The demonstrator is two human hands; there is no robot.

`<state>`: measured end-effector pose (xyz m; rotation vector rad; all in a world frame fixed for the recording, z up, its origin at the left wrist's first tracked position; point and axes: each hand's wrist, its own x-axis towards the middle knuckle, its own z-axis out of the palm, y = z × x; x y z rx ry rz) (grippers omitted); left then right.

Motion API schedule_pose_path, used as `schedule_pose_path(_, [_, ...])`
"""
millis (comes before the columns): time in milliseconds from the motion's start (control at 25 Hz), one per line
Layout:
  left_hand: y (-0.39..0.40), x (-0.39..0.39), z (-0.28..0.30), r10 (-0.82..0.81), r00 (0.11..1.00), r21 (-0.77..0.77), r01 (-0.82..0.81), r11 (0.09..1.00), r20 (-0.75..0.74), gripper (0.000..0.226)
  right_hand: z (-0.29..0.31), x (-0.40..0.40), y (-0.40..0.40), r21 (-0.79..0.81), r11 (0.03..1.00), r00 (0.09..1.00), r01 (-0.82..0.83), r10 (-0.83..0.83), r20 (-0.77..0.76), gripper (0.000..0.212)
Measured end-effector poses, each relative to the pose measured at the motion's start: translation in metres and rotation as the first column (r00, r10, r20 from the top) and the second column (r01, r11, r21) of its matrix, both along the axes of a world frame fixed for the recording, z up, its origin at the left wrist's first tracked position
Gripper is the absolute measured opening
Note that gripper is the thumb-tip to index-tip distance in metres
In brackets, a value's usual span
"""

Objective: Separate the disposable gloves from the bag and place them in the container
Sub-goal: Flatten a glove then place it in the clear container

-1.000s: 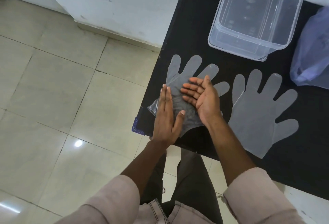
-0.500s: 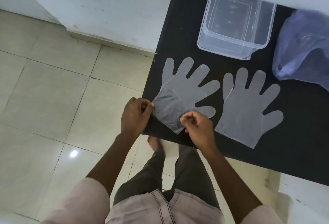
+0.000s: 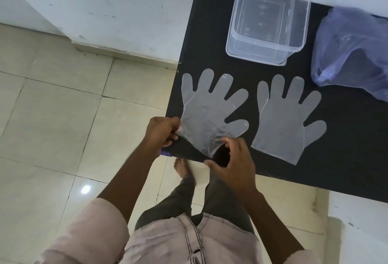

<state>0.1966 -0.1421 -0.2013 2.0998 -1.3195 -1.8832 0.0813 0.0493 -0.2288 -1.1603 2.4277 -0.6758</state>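
Two clear disposable gloves lie flat on the black table (image 3: 210, 39), fingers pointing away from me. My left hand (image 3: 162, 132) pinches the left corner of the cuff of the left glove (image 3: 207, 114). My right hand (image 3: 233, 160) pinches the cuff's right corner at the table's front edge. The right glove (image 3: 287, 121) lies untouched beside it. A clear plastic container (image 3: 265, 26) stands behind the gloves and looks empty. A crumpled translucent bag (image 3: 352, 52) lies at the far right.
The table's left edge runs close to the left glove, with tiled floor (image 3: 63, 127) below and a white wall (image 3: 105, 7) behind. My legs and one bare foot (image 3: 181, 166) stand at the front edge.
My hands went from lying flat over the left glove's cuff to pinching its two corners. The cuff now lies smoother and is lifted slightly at the corners.
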Motion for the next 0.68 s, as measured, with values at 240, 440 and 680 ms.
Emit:
schedule_pose_path(240, [-0.004, -0.006, 0.009, 0.215, 0.966, 0.319, -0.162, 0.934, -0.141, 0.014, -0.007, 0.009, 0.003, -0.009, 1.000, 0.958, -0.025, 0.022, -0.287, 0.079])
schedule_pose_path(440, [-0.003, -0.009, 0.011, 0.360, 0.919, 0.469, -0.249, 0.847, -0.161, 0.015, -0.011, 0.013, -0.017, -0.139, 0.990, 0.967, 0.020, -0.054, -0.248, 0.057])
schedule_pose_path(680, [-0.001, -0.010, 0.015, 0.521, 0.826, 0.547, -0.341, 0.764, -0.213, 0.016, -0.006, 0.011, -0.025, -0.300, 0.954, 0.975, 0.023, -0.088, -0.202, 0.018])
